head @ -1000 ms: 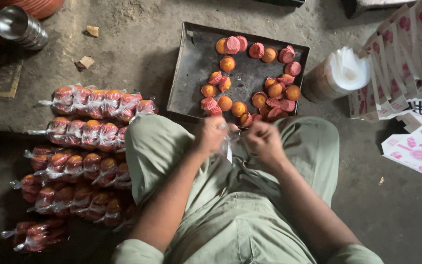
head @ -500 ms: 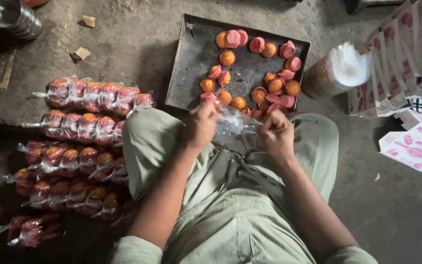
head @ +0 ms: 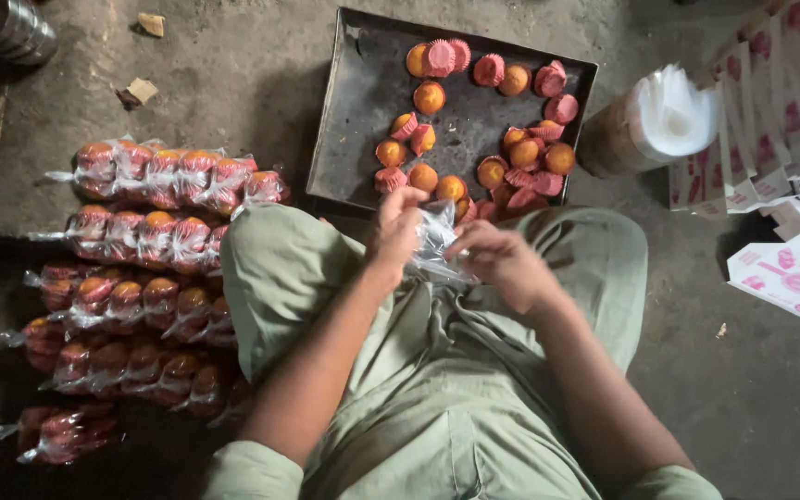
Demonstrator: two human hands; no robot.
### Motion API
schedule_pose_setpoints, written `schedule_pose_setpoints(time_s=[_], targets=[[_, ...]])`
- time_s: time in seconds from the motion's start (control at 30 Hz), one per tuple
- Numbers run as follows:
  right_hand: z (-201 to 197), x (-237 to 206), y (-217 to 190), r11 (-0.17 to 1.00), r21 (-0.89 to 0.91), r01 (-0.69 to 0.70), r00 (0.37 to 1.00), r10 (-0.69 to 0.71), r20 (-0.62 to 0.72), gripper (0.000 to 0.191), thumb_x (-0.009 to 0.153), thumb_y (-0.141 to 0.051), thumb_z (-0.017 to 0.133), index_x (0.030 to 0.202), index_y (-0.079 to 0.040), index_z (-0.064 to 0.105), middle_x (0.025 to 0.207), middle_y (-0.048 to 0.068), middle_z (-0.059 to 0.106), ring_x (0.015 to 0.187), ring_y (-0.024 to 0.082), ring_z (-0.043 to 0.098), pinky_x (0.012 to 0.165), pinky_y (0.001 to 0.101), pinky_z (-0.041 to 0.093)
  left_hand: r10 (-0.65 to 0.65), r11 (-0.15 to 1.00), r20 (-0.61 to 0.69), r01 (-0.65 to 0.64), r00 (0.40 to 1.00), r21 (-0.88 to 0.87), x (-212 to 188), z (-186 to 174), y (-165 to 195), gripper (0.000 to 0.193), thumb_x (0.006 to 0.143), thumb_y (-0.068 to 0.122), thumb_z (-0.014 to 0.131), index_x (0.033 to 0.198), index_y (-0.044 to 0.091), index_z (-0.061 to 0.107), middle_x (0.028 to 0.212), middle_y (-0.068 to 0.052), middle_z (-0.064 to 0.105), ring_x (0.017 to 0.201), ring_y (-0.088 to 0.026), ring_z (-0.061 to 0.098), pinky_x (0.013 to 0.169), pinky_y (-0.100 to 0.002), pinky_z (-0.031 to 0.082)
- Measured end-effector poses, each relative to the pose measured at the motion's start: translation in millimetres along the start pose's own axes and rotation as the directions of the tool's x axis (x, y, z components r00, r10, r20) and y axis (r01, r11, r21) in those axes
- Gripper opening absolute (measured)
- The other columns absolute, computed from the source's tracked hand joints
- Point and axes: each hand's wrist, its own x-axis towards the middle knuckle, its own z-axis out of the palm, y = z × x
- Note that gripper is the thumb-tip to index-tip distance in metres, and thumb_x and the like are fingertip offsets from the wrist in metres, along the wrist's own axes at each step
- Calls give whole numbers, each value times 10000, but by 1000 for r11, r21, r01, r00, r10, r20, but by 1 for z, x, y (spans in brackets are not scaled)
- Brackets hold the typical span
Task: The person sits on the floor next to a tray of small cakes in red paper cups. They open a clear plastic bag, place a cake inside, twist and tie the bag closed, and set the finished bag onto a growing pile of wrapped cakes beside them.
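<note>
Head view looks straight down on your lap, where both of your hands meet over a thin, crinkled clear plastic bag [head: 434,243]. Your left hand [head: 398,227] pinches the bag's left edge with curled fingers, and your right hand [head: 502,262] grips its right side, so the glossy film is stretched between them just above your pale green cloth trousers [head: 437,370]. Just beyond your fingers, on the far side, sits a dark, scuffed rectangular metal tray [head: 363,111] with a raised rim, lying flat on the rough grey concrete floor [head: 233,83]. Scattered over the tray's right half are small round orange cupcakes in pleated pink paper cases [head: 474,120], some upright, some tipped on their sides, the nearest ones almost touching the bag. To your left, rows of the same cakes already sealed in long, shiny clear plastic sleeves [head: 141,259] lie side by side on the floor, their twisted ends pointing left. At the far right, a roll of white plastic bags [head: 659,120] leans beside the tray, and next to it are flat white-and-pink printed cardboard cartons [head: 780,139], overlapping like tiles. A dull, round metal container [head: 6,28] sits in the far left corner.
</note>
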Motion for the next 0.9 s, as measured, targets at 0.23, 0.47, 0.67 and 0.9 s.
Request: schedule_pose_setpoints(time_s=[0.23,0.47,0.67,0.9], targets=[[16,28,-16,511,-797,323,933,-315,177,572,636,-93,753,1202,-42,681,1384,377,489,1106,482,581,890,489,522,186,80,573,-594,798,801,3,5,16,108,915,173,676,1007,208,722,890,-146,710,822,-329,716,681,-490,561],[20,140,-38,567,-776,278,951,-277,139,472,911,-129,687,1378,-109,624,1347,140,610,1263,386,605,1084,476,498,251,865,-379,-30,891,501,122,-118,49,346,966,202,622,1273,58,553,1122,-176,712,1028,-387,698,806,-454,573],[58,231,-23,296,-886,356,870,-452,198,628,707,-141,750,1323,-77,642,1337,303,543,1147,511,486,918,563,418,-120,589,-393,384,912,711,149,-84,26,981,834,343,734,1593,-5,220,1212,-268,672,1137,-413,663,959,-460,527],[9,190,4,928,-369,44,990,-90,-111,323,874,-65,624,1195,-87,593,1095,107,619,942,227,644,791,359,552,-177,392,-228,281,957,876,154,-66,0,558,788,251,751,1274,35,583,1241,-245,670,1149,-413,652,954,-491,528]])
